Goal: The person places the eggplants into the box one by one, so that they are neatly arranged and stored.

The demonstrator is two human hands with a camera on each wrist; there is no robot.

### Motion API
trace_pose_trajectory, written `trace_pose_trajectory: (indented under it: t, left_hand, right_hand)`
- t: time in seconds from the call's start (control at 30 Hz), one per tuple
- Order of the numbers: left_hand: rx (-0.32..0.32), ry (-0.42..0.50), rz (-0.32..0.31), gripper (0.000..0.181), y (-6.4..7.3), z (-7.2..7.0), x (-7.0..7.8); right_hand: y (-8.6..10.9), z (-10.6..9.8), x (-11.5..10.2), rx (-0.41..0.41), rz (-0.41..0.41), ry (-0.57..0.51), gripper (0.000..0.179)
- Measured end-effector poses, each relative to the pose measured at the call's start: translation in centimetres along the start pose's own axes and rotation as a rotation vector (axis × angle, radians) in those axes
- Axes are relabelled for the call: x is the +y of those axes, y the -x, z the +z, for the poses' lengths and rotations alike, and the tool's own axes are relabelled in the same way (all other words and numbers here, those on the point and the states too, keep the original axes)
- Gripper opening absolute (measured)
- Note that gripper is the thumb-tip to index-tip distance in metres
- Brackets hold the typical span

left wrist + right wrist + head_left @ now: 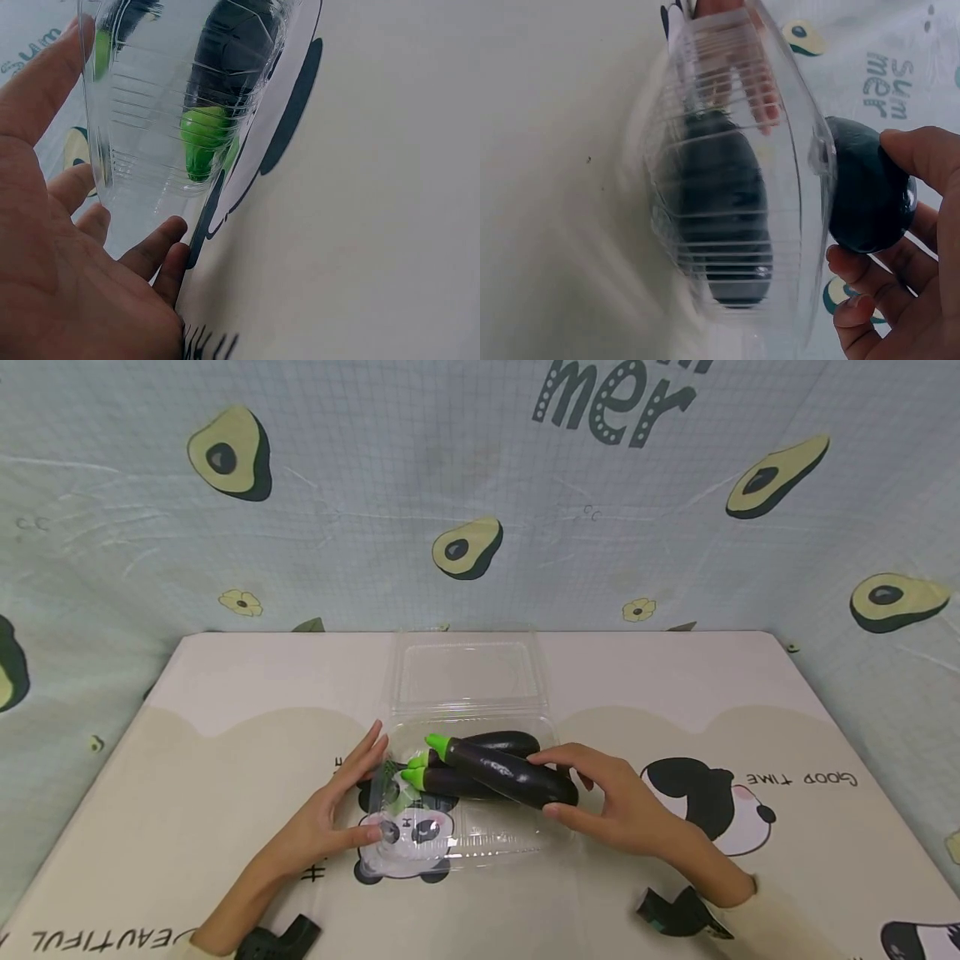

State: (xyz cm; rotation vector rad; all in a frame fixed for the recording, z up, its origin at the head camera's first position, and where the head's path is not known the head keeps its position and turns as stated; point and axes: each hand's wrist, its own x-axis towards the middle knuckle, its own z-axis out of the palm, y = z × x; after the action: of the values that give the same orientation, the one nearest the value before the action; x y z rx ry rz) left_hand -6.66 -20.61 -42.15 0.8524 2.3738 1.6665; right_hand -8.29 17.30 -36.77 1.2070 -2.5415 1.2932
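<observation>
Right hand (930, 289) gripping eggplant (866, 187), clear container (786, 202)

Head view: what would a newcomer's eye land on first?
Probably the glossy dark eggplants with bright green ends, piled in the clear container near the middle of the table. The right hand grips the top eggplant by its thick end; the left hand is at the container's left side. Next, the avocado-print cloth behind.
</observation>
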Motion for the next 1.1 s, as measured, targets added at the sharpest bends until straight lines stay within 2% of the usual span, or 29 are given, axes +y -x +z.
trace_pose_trajectory:
  t: [0.3, 0.43, 0.7, 0.93, 1.1]
  left_hand:
    - [-0.002, 0.012, -0.006, 0.094, -0.1, 0.0, 0.2]
    - [0.001, 0.007, -0.005, 0.094, -0.1, 0.0, 0.2]
    - [-0.006, 0.015, 0.000, 0.095, -0.1, -0.1, 0.2]
    - [-0.003, 0.014, -0.033, 0.095, -0.2, -0.1, 0.5]
    - [-0.004, 0.017, -0.033, 0.095, -0.2, -0.1, 0.6]
  right_hand:
    - [-0.4, 1.1, -0.1, -0.106, -0.042, 0.008, 0.047]
    - [-0.6, 1.4, -0.2, -0.131, -0.092, 0.023, 0.045]
    - [-0.9, 2.1, -0.4, -0.158, -0.171, 0.070, 0.042]
    - [-1.0, 2.5, -0.2, -0.163, -0.196, 0.144, 0.041]
    - [-1.1, 2.6, -0.2, -0.173, -0.203, 0.182, 0.041]
